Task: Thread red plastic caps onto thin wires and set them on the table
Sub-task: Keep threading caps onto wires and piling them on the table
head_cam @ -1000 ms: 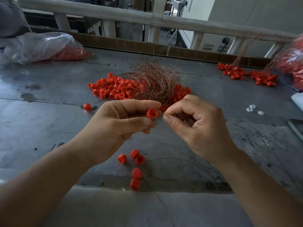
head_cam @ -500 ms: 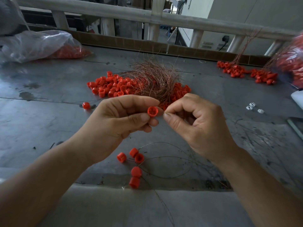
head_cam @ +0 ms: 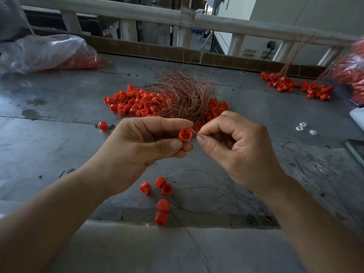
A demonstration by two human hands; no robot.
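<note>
My left hand (head_cam: 141,152) pinches a red plastic cap (head_cam: 185,134) between thumb and fingers, its open end facing me. My right hand (head_cam: 238,152) has thumb and forefinger pinched together right beside the cap; the thin wire between them is too fine to see. On the grey table (head_cam: 59,150) below my hands lie several threaded caps (head_cam: 163,196) with thin wires (head_cam: 204,192) trailing to the right. Behind my hands sits a pile of loose red caps (head_cam: 134,103) and a tuft of copper-coloured wires (head_cam: 187,95).
One single cap (head_cam: 102,125) lies left of my hands. A clear bag of red caps (head_cam: 49,54) sits at the far left, another bag (head_cam: 352,75) at the far right beside wired caps (head_cam: 295,85). Small white pieces (head_cam: 305,129) lie right. A railing (head_cam: 177,18) runs behind.
Both hands have stayed close together at the cap, which has turned slightly in my left fingers. The view has shifted a little; nothing on the table moved.
</note>
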